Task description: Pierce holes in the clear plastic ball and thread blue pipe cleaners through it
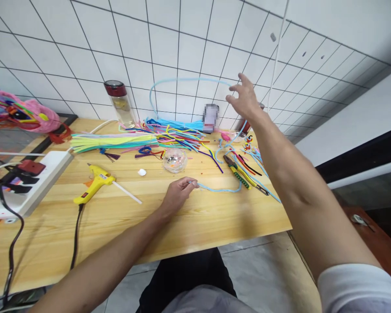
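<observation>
My left hand (180, 194), low over the table, pinches the end of a light blue pipe cleaner (220, 190) between thumb and fingers. This strand trails right along the wood toward the pliers. My right hand (244, 99) is raised before the wall with its fingers spread. A long light blue strand (189, 79) arcs from the pipe cleaner pile up to those fingers. Whether it touches them I cannot tell. Below the right hand lie the green-handled pliers (237, 173). A clear round container (175, 161) with small bits stands just beyond my left hand.
A yellow glue gun (96, 182) with a white glue stick lies at left, near a white power strip (47, 184). Behind are bundled pipe cleaners (117, 141), a lidded bottle (120, 104) and a blurred phone-like object (210, 117). A pink figure (35, 114) sits far left.
</observation>
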A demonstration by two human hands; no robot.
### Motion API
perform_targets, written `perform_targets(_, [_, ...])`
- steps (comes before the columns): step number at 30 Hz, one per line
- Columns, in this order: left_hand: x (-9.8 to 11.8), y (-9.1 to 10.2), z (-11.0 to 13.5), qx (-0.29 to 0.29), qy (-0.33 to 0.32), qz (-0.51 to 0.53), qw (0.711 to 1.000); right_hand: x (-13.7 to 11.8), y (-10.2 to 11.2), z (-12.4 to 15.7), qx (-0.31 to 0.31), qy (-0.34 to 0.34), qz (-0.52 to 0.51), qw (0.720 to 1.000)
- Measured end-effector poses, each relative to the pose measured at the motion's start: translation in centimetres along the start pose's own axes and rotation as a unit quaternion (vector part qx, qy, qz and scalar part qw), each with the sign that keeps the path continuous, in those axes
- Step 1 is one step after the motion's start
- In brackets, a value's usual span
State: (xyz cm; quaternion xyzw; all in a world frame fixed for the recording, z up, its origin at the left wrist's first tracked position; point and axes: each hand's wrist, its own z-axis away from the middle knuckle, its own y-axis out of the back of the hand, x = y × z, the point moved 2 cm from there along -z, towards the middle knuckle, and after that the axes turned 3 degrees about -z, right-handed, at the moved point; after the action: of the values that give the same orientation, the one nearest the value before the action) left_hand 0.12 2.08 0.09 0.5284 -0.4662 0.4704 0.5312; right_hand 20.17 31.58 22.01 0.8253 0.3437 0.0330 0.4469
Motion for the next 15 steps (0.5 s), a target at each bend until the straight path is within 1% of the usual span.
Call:
perform_targets(2, [-0.1, 0.0, 0.0, 0.001, -0.004, -0.001, 1.000, -1.6, -1.0, 1.8, 0.004, -0.013, -0.020, 1.000])
perform_targets(4, [-0.2, 0.0, 0.0, -0.004, -0.009, 0.000, 1.000, -3.6, -1.8, 4.5, -0.007, -0.005, -0.050, 0.999])
perform_targets(6, [-0.1, -0.1, 0.1, -0.019, -0.019, -0.007, 1.000, -5.7, -2.6, 7.8, -0.039, 0.015, -0.072, 0.997])
perform_targets(7, [-0.1, -0.2, 0.2, -0.029, -0.024, -0.019, 0.999, -6.6, -2.9, 9.7, -0.067, 0.022, -0.093, 0.993])
perform_targets(10, [0.2, -0.3, 0.3, -0.049, -0.037, -0.062, 0.996, -8.7, -3.9, 15.4, -0.121, 0.034, -0.118, 0.985])
perform_targets(12, [0.4, -0.3, 0.4, -0.030, -0.045, -0.076, 0.996, -9.4, -4.6, 19.0, -0.185, 0.010, -0.125, 0.975])
perform_targets(14, [0.6, 0.1, 0.4, 0.012, -0.054, -0.078, 0.995, -9.8, -5.2, 22.2, -0.242, 0.002, -0.104, 0.965])
perform_targets(15, [0.8, 0.5, 0.5, 0.041, -0.058, -0.081, 0.994, -9.9, -5.5, 23.6, -0.257, 0.006, -0.099, 0.961])
